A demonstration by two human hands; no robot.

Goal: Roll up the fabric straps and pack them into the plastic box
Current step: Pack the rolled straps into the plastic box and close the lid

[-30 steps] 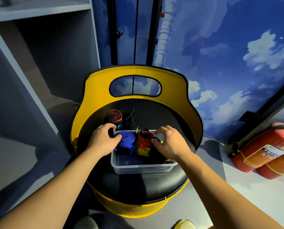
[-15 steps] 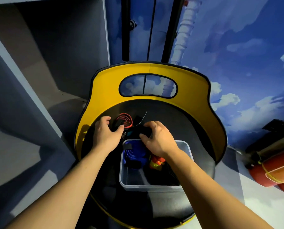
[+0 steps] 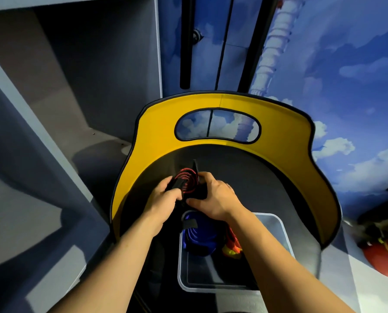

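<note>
A rolled black strap with red edges (image 3: 188, 180) is held above the black seat, just beyond the clear plastic box (image 3: 278, 224). My left hand (image 3: 163, 199) grips its left side and my right hand (image 3: 215, 197) grips its right side and a dark strap part beneath it. Inside the box lie a rolled blue strap (image 3: 199, 236) and a rolled orange and yellow strap (image 3: 232, 247), partly hidden by my right forearm.
The box stands on a round black seat (image 3: 267, 181) with a tall yellow backrest (image 3: 211, 105) curving around its far side. A grey shelf unit (image 3: 53, 109) is on the left. Red fire extinguishers (image 3: 384, 256) lie on the floor at right.
Both hands left the box and closed on the red-edged roll behind it, lifting it off the seat. The view has moved closer and tilted, so the box now sits lower right.
</note>
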